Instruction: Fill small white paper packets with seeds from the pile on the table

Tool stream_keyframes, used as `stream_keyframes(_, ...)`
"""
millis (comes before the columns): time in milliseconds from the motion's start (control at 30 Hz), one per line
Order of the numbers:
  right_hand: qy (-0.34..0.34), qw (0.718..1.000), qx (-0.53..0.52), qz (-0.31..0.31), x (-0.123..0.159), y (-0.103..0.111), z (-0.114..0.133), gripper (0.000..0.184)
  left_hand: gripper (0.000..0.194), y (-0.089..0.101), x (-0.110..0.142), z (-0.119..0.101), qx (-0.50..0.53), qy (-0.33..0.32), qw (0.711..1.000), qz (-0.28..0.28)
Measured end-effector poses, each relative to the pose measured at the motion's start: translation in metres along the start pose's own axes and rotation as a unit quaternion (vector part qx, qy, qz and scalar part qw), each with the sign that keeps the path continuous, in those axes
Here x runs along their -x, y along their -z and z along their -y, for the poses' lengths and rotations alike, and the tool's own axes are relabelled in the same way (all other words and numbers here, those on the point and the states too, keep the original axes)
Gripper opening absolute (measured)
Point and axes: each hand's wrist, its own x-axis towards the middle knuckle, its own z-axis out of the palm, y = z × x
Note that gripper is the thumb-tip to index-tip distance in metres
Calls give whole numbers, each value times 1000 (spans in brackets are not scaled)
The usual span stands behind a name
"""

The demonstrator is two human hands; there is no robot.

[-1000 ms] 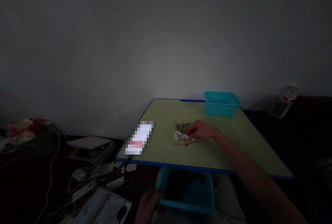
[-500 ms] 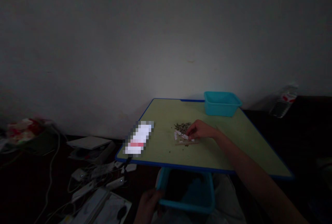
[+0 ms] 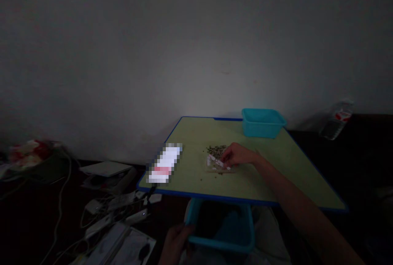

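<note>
Down nearest us, we are curling our left hand [image 3: 176, 240] at the near left corner of a blue tub [image 3: 221, 245], with dark stuff [image 3: 208, 218] lying inside; its fingers are bending only partway closed, and we are not managing to tell whether they are gripping the rim. Cables and white adapters [image 3: 135, 216] are sprawling on the floor to the left. Above the tub, the green, blue-edged table [image 3: 190, 130] is stretching away from us, a lit, pixelated phone [image 3: 166, 165] lying by its left edge. Midway across, we are holding our right hand [image 3: 236, 153] low, fingertips drawing nearly together at the white pieces [image 3: 219, 162] on a clear sheet or tray [image 3: 217, 168]; whether we are pinching one is staying unclear. Dark bits [image 3: 215, 150] are lying scattered just beyond. Farther back, a second blue container [image 3: 263, 129] is sitting at the table's far right corner, a tilted bottle [image 3: 337, 121] is leaning beyond the table's right side, and a grey wall [image 3: 184, 44] is rising behind
</note>
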Motion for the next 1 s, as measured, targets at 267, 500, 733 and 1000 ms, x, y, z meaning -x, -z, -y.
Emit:
stream_keyframes(267,-1,999,-34,-1,2,0,4,33,33,-1,0,-2,-2,2,1000,-5)
stream_keyframes(500,-2,998,-38,59,13,15,11,30,35,-3,3,-9,0,4,1000,-2)
stream_keyframes(733,-40,994,-9,100,21,31,-1,29,35,-1,1,-3,2,-1,1000,-9)
stream_keyframes(1000,-55,996,32,66,20,34,-3,26,36,-3,4,-12,14,-3,1000,17)
